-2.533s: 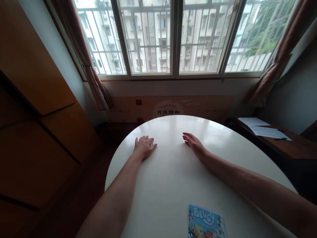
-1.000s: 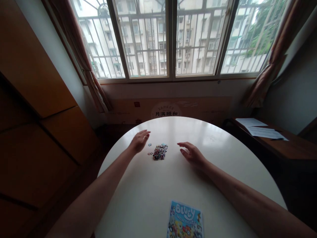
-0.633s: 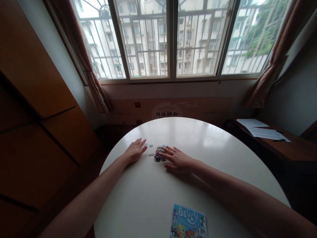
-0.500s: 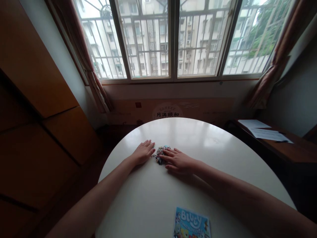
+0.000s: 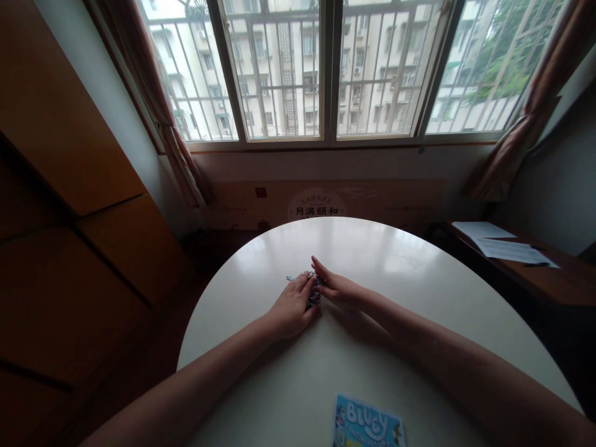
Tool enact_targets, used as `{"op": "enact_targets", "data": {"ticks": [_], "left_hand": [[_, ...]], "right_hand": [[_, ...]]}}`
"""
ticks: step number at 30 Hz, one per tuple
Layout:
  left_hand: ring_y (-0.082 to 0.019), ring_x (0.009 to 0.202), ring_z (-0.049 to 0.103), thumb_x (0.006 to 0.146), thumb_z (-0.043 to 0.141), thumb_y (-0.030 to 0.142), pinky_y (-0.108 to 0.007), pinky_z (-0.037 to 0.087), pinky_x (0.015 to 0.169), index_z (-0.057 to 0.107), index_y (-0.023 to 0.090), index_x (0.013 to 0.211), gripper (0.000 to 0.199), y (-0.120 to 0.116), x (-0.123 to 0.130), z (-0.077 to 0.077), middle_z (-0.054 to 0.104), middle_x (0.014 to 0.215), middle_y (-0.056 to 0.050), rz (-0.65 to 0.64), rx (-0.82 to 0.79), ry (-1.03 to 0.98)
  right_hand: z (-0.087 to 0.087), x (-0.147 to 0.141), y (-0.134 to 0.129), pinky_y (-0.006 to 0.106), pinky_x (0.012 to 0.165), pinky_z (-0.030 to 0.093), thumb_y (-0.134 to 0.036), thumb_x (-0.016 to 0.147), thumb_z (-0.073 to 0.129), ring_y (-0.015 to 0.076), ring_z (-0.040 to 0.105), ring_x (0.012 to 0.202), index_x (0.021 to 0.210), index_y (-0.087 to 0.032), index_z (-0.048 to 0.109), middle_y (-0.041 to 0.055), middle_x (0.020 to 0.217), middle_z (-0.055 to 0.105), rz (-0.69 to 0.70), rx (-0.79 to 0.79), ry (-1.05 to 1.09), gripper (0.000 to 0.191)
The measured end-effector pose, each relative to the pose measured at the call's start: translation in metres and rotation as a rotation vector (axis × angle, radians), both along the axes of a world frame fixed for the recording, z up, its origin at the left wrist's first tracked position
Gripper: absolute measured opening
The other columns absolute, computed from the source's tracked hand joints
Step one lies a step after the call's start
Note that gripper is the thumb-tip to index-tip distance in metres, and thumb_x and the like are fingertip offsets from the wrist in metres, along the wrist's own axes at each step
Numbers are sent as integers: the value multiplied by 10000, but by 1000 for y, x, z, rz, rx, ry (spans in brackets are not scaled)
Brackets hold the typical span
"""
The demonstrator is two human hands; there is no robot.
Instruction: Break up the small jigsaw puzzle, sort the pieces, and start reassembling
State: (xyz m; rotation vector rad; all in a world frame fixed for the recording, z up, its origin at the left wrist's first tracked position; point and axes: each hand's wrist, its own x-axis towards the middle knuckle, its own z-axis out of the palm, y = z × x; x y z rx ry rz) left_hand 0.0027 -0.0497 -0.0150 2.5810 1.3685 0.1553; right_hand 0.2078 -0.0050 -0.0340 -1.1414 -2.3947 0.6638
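Observation:
A small heap of multicoloured bits that look like tiny jigsaw puzzle pieces [image 5: 313,297] lies on the white round table [image 5: 274,385], between my hands. My left hand [image 5: 292,308] rests over the heap's left side with fingers stretched out, covering part of it. On the other side, my right hand [image 5: 336,285] stands on edge against the heap, its fingers straight and held apart. A few light-blue bits show beyond my left fingertips. Neither hand has closed around anything.
A blue Bluey booklet or packet [image 5: 367,422] lies near the table's front edge. On the right, a brown side desk [image 5: 521,273] carries white papers [image 5: 507,249] and a dark pen. Wooden cabinets [image 5: 69,298] stand left; a barred window is ahead.
My left hand has moved right, onto the pieces. The right hand has turned from lying flat on the heap to standing on edge beside it. The heap looks more gathered.

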Motion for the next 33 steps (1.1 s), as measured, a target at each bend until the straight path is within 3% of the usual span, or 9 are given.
{"op": "enact_targets", "data": {"ticks": [3, 6, 9, 13, 19, 23, 26, 29, 33], "left_hand": [[-318, 1536, 114, 962, 467, 518, -508, 165, 1239, 177, 137, 1605, 802, 17, -6, 4, 119, 1664, -167, -15, 38, -78], [-310, 1538, 112, 1012, 365, 511, -532, 142, 1240, 267, 182, 1586, 669, 41, -29, 10, 161, 1665, -127, -25, 116, -98], [-294, 1529, 172, 1023, 358, 443, -480, 155, 1248, 378, 201, 1545, 576, 57, -46, 12, 207, 1660, -93, -113, 92, -25], [-260, 1524, 201, 1026, 352, 448, -441, 176, 1245, 339, 246, 1564, 574, 53, -49, 7, 228, 1655, -60, -245, 23, 34], [-264, 1536, 149, 1039, 274, 490, -454, 133, 1241, 276, 205, 1589, 620, 36, -63, 8, 173, 1665, -101, -151, -23, 138], [-256, 1540, 121, 1040, 262, 516, -458, 123, 1242, 225, 238, 1603, 629, 23, -65, 5, 163, 1666, -85, -175, -30, 100], [-264, 1542, 90, 1035, 282, 534, -460, 111, 1244, 179, 234, 1613, 660, 14, -51, -1, 123, 1670, -92, -182, -22, 75], [-279, 1542, 83, 1025, 310, 558, -474, 115, 1242, 149, 233, 1618, 695, 13, -35, -7, 100, 1671, -101, -165, 11, 34], [-310, 1539, 86, 1011, 297, 607, -507, 128, 1233, 151, 217, 1617, 735, 28, -34, -8, 83, 1671, -124, -106, 44, 2]], "right_hand": [[1, 19, -5, 479, 1182, 344, -239, 984, 377, 222, 302, 1500, 1601, -208, -153, 137, 1638, 231, -58, 20, 75, 814], [8, 36, -21, 514, 1208, 295, -369, 988, 453, 276, 327, 1487, 1594, -259, 270, 99, 1611, 324, -62, 59, 68, 642], [16, 33, -37, 512, 1216, 273, -437, 996, 461, 294, 318, 1489, 1560, -251, 367, 110, 1615, 312, 48, 106, -120, 602], [20, 16, -51, 578, 1217, 201, -551, 999, 429, 328, 229, 1519, 1574, -296, 329, 101, 1646, 220, 104, 133, -294, 637], [11, 33, -44, 591, 1211, 201, -552, 1021, 367, 351, 230, 1514, 1571, -273, 343, 119, 1639, 226, 34, 120, -339, 617], [7, 33, -28, 600, 1217, 182, -542, 1020, 377, 354, 230, 1513, 1562, -264, 364, 117, 1634, 239, -9, 83, -262, 610], [6, 15, -17, 604, 1230, 138, -508, 1028, 362, 326, 221, 1520, 1611, -231, 212, 113, 1634, 238, -17, 39, -156, 663], [5, 2, -9, 558, 1242, 174, -457, 1048, 309, 263, 281, 1507, 1625, -228, 11, 93, 1634, 239, 2, 23, -106, 688], [3, 18, -7, 541, 1242, 196, -427, 1058, 255, 234, 276, 1510, 1616, -226, -71, 90, 1637, 217, -21, 12, -88, 677]]}}
